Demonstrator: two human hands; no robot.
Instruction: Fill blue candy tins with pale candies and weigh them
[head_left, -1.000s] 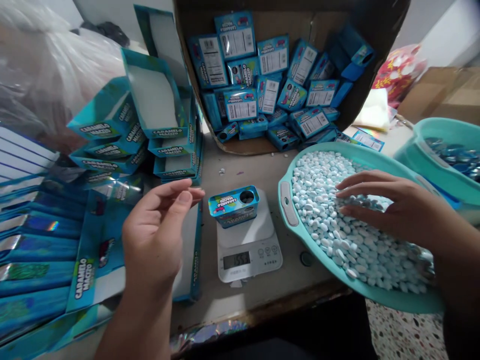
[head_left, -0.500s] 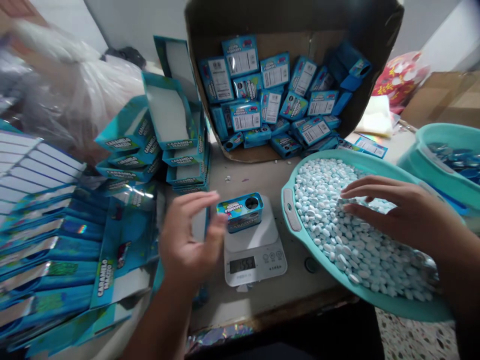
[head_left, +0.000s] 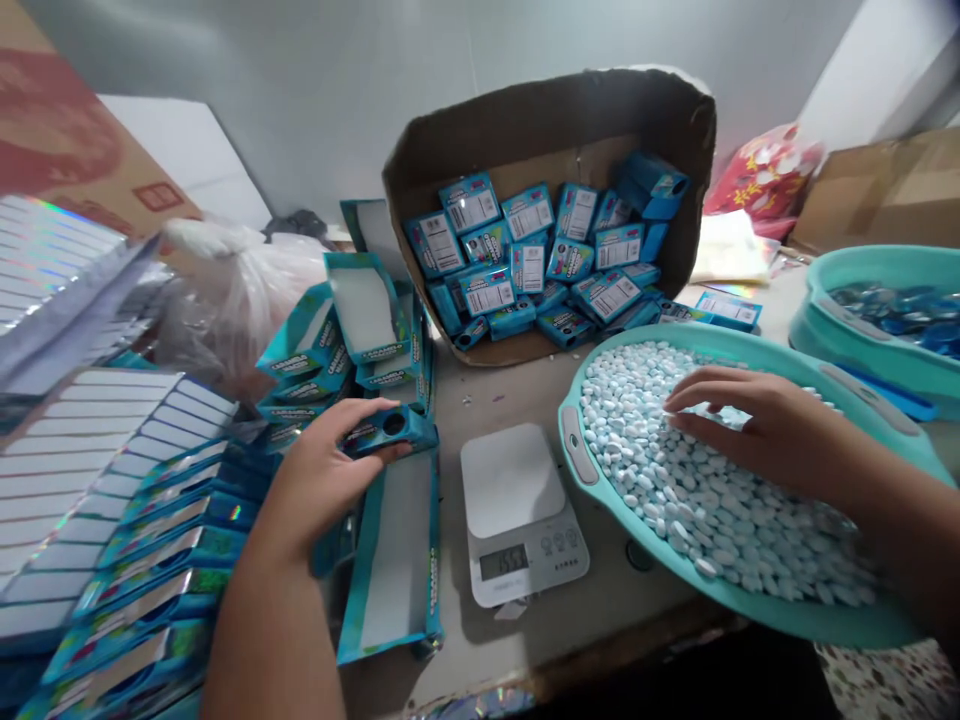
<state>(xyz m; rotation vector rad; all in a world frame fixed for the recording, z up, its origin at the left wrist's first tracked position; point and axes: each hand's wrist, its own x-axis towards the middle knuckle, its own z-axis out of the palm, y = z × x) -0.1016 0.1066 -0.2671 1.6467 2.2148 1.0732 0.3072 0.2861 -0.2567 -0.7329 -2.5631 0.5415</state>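
My left hand (head_left: pixel 341 455) grips a small blue candy box (head_left: pixel 416 428) with a round dark hole in its end. It holds the box at the far end of a long blue display tray (head_left: pixel 401 550) with a white inside. Just right of the tray sits a white digital scale (head_left: pixel 514 480) with its display lit and nothing on its plate. My right hand (head_left: pixel 757 425) rests over white oval candies (head_left: pixel 660 470) in a turquoise colander (head_left: pixel 574 400), thumb and fingertips brought together around candy. What lies under the palm is hidden.
Behind the scale, a tipped cardboard carton (head_left: pixel 551 130) holds many blue candy boxes. Stacked display trays (head_left: pixel 367 310) stand at back left, with a row of filled packs (head_left: pixel 202 540) at near left. Another turquoise basin (head_left: pixel 885 270) is at far right.
My left hand has taken the candy box off the scale and carried it left to the display tray. My right hand stays in the candies. The view has turned left.
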